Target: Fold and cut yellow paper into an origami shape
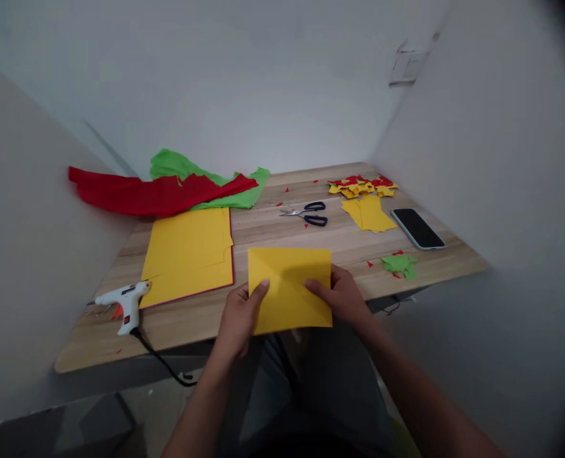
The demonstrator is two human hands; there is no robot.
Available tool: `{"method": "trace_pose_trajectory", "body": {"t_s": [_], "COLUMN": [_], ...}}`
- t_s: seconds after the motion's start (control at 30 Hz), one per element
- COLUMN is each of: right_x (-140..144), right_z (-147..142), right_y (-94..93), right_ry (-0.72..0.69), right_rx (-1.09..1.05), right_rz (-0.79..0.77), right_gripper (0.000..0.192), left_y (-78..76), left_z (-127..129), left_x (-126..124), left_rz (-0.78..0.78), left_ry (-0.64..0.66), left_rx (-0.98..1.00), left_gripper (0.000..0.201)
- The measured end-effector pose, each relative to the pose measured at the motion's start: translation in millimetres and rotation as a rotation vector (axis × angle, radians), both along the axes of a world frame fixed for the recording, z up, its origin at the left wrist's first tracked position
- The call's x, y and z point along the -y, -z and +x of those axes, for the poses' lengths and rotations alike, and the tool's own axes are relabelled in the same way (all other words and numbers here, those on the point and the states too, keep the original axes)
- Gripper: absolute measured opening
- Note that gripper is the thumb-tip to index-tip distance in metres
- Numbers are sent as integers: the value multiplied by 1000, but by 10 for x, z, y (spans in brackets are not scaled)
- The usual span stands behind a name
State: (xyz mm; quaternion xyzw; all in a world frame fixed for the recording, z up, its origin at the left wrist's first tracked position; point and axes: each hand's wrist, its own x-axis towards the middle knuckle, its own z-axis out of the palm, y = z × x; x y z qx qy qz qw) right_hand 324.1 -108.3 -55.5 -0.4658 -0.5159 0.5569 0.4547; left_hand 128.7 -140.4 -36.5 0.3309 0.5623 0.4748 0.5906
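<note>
Between my two hands, a roughly square sheet of yellow paper [292, 299] is held up at the table's front edge. My left hand [239, 315] pinches its left side, thumb on the near face and fingers behind. On the right side, my right hand [344, 296] grips it the same way. Faint diagonal lines and a shadow show on the sheet. Beyond it, dark-handled scissors [306, 213] lie with their handles apart. Larger yellow sheets [187, 254], with a red edge showing beneath, lie to the left of my hands.
A white glue gun [128, 305] with a black cord rests at the front left. Red crepe paper [168, 194] overlaps green crepe paper [235, 197] at the back. Cut red and yellow pieces [359, 186], yellow strips [371, 213], green scraps [401, 264] and a phone [417, 228] lie rightward. Walls enclose the table.
</note>
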Motion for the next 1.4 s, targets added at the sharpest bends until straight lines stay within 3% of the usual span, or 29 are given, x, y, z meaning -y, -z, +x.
{"method": "trace_pose_trajectory", "body": {"t_s": [0.1, 0.23, 0.37, 0.53, 0.67, 0.8, 0.9, 1.0, 1.13, 1.23, 1.4], "right_x": [23, 161, 307, 358, 429, 555, 602, 600, 646, 737, 830], "right_z": [-62, -129, -144, -153, -230, -260, -208, -124, -62, -75, -113], "right_y": [78, 155, 189, 187, 149, 117, 74, -44, -277, -394, -439], "right_ry": [200, 333, 165, 44, 97, 50, 148, 295, 225, 239, 237], "right_rx": [58, 318, 501, 616, 674, 620, 402, 87, -140, -217, -256], "right_rz": [93, 329, 618, 736, 711, 722, 602, 294, -9, -94, -89], "right_gripper": [31, 15, 42, 65, 60, 45, 50, 56, 38, 32, 30], "left_y": [58, 162, 187, 109, 38, -45, -96, -179, -355, -454, -521], "left_z": [-2, 60, 89, 69, 122, 209, 243, 278, 364, 410, 416], "left_x": [30, 28, -22, 28, 168, 229, 213, 225, 334, 428, 487], "left_rz": [-52, 0, 46, 92, 163, 183, 126, 104, 101, 77, 100], "left_ry": [74, 4, -67, -36, 12, -55, -124, -53, 83, 106, 78], "left_rx": [-56, -64, -76, -52, 95, -52, -62, -16, -6, -2, -30], "left_gripper": [55, 44, 41, 45, 53, 50, 46, 40, 29, 26, 22]}}
